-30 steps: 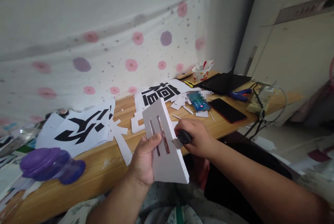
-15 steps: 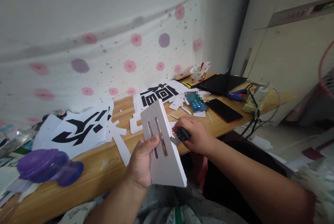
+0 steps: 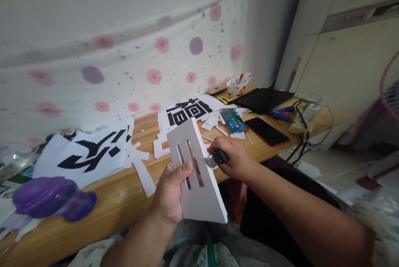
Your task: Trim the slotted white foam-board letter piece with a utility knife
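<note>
My left hand (image 3: 170, 194) is closed around the near-left side of a white foam board (image 3: 207, 198), thumb on its face between two long cut-out slots. The board is held tilted above the front edge of the table. In my right hand (image 3: 238, 157) is a utility knife (image 3: 220, 156) with a black handle, gripped in a fist. Its metal blade end meets the right edge of the board; how deep the tip goes is hidden. That edge looks thick and a little ragged.
On the wooden table (image 3: 107, 202) lie paper sheets with bold black characters (image 3: 93, 148), white offcuts (image 3: 143, 171), a lit phone (image 3: 233, 121), a dark phone (image 3: 266, 131) and a purple-lidded container (image 3: 40, 198). Blue-handled pliers (image 3: 282, 113), a black laptop-like slab (image 3: 264, 100) and cables stand farther right.
The knife has shifted slightly right along the board's edge, and the board's lower corner has swung a little to the right. Both hands keep their hold. The view has moved slightly.
</note>
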`<act>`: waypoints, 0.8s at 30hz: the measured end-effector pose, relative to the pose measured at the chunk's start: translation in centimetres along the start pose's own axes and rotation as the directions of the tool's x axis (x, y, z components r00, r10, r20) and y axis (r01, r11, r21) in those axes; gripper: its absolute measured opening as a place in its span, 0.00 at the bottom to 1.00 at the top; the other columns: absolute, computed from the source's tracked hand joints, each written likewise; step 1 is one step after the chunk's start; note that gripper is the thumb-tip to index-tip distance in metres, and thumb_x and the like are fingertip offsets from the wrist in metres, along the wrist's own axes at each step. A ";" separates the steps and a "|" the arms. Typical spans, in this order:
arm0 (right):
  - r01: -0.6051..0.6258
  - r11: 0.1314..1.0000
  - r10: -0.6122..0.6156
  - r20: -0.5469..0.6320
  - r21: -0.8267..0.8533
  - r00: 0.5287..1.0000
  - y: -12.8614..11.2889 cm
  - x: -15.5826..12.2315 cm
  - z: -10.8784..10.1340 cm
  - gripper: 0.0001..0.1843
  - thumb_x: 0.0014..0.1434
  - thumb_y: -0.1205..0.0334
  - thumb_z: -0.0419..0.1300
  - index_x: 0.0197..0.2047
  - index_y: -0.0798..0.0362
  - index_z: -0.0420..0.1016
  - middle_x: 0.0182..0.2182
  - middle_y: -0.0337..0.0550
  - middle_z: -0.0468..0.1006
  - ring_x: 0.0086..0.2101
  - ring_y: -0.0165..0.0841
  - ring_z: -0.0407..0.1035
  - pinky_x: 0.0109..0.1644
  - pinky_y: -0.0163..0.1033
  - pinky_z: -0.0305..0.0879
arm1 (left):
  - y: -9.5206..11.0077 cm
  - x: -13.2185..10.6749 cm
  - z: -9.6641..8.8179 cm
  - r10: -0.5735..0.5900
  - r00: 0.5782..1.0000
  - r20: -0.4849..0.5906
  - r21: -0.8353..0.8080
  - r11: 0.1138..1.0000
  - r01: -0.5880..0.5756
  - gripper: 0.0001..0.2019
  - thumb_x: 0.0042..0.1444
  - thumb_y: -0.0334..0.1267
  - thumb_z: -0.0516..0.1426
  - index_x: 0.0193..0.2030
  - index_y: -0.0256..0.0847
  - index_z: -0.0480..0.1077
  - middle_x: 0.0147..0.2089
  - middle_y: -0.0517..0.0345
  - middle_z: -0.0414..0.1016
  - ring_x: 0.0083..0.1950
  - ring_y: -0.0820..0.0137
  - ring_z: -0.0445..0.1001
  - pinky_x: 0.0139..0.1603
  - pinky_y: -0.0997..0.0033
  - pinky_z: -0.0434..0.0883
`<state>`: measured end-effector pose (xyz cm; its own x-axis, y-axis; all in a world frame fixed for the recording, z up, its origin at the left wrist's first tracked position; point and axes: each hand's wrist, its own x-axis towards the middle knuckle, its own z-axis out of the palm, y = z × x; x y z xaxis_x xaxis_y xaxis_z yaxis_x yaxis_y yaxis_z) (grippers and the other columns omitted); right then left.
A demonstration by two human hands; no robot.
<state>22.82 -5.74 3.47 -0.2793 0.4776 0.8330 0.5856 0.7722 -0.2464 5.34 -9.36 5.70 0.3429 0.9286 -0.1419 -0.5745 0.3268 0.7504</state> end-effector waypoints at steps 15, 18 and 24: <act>0.077 0.997 -0.077 -0.017 -0.005 0.997 -1.0 0.4 -0.3 0.07 0.46 0.71 0.50 0.29 0.51 0.61 0.21 0.36 0.66 0.21 0.28 0.60 0.25 0.32 0.54 | 0.1 -0.3 0.0 0.011 0.999 0.031 0.011 1.000 -0.011 0.13 0.40 0.36 0.67 0.35 0.37 0.75 0.24 0.59 0.77 0.21 0.74 0.72 0.23 0.77 0.70; 0.056 0.998 -0.055 -0.025 0.017 0.998 -0.8 0.2 -0.1 0.07 0.47 0.72 0.50 0.30 0.51 0.61 0.21 0.36 0.66 0.22 0.28 0.61 0.25 0.32 0.55 | 0.0 -0.4 0.1 0.009 0.999 0.033 0.004 1.000 -0.009 0.13 0.40 0.36 0.67 0.34 0.37 0.75 0.25 0.58 0.77 0.22 0.74 0.73 0.25 0.78 0.71; 0.025 1.000 -0.025 -0.042 0.000 0.999 -0.3 -0.1 0.1 0.07 0.47 0.72 0.51 0.30 0.51 0.62 0.21 0.36 0.67 0.22 0.28 0.62 0.26 0.32 0.54 | 0.0 -0.5 0.2 -0.014 1.000 0.017 0.016 1.000 0.013 0.13 0.38 0.37 0.68 0.32 0.36 0.74 0.21 0.59 0.75 0.20 0.73 0.71 0.22 0.76 0.70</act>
<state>22.63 -5.95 3.41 -0.2619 0.4401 0.8589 0.5787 0.7838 -0.2252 5.29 -9.83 5.90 0.3636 0.9208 -0.1409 -0.5581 0.3364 0.7585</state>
